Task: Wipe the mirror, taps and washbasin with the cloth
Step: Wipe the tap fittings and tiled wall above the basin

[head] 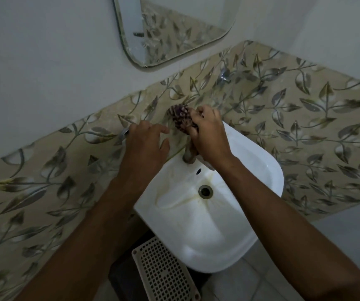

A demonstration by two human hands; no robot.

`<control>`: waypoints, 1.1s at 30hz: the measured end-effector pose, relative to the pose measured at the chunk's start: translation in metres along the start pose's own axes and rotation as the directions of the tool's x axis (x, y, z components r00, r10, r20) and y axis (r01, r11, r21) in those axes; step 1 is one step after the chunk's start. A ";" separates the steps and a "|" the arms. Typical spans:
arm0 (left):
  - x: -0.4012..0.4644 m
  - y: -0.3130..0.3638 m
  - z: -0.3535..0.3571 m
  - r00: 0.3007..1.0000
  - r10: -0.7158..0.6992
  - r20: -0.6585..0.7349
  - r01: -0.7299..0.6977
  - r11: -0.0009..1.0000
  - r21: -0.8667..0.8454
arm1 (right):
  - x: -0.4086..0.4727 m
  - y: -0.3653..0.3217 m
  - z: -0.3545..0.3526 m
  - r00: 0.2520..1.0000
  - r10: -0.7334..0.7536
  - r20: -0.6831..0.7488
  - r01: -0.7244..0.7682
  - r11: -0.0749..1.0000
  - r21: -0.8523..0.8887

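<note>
One washbasin (229,213), white, wall-mounted, yellowish streaks in the bowl; one drain at centre, one overflow hole above it. One tap (188,156) at the basin's rear rim, spout pointing down into the bowl. One cloth (180,117), purple and nubbly, bunched over the top of that tap. Right hand (207,135): fingers curled round the cloth, pressing it on the tap. Left hand (146,144): fingers spread and relaxed, gripping nothing, just left of the tap, beside a metal wall fitting (124,133). One further wall tap (224,76) higher up on the leaf-patterned tiles (305,118). One mirror (170,29), rounded corners, on the wall above, well apart from both hands. One perforated plastic basket (163,272) under the basin's front edge, partly hidden.
</note>
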State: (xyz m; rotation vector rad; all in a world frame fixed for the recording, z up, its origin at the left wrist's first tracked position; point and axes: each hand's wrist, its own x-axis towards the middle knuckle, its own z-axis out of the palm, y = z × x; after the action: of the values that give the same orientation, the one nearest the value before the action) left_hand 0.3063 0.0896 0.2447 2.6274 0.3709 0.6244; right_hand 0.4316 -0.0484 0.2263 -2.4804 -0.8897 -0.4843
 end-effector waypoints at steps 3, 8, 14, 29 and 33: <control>0.001 0.001 0.001 1.000 0.006 -0.015 -0.006 1.000 -0.001 | 0.033 0.038 0.000 0.992 0.126 -0.012 -0.126 0.991 -0.044; 0.002 0.000 0.002 1.000 0.016 -0.021 -0.016 1.000 -0.010 | 0.076 0.077 -0.004 0.947 0.320 0.000 -0.319 0.941 -0.110; 0.006 0.001 0.004 1.000 0.002 -0.029 -0.003 0.999 -0.032 | 0.043 0.043 0.004 0.992 0.126 0.023 -0.124 0.990 -0.071; 0.024 0.011 0.019 1.000 0.022 0.005 -0.021 0.998 -0.052 | 0.038 0.047 0.006 0.998 0.059 0.034 -0.057 0.997 -0.057; 0.024 0.010 0.016 1.000 0.011 0.011 -0.011 0.997 -0.078 | 0.045 0.052 0.005 0.996 0.081 0.031 -0.080 0.996 -0.026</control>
State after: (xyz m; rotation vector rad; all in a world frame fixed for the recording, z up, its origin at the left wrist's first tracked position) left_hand 0.3365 0.0840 0.2448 2.5590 0.3224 0.6152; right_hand 0.4999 -0.0592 0.2275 -2.5422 -0.7966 -0.4316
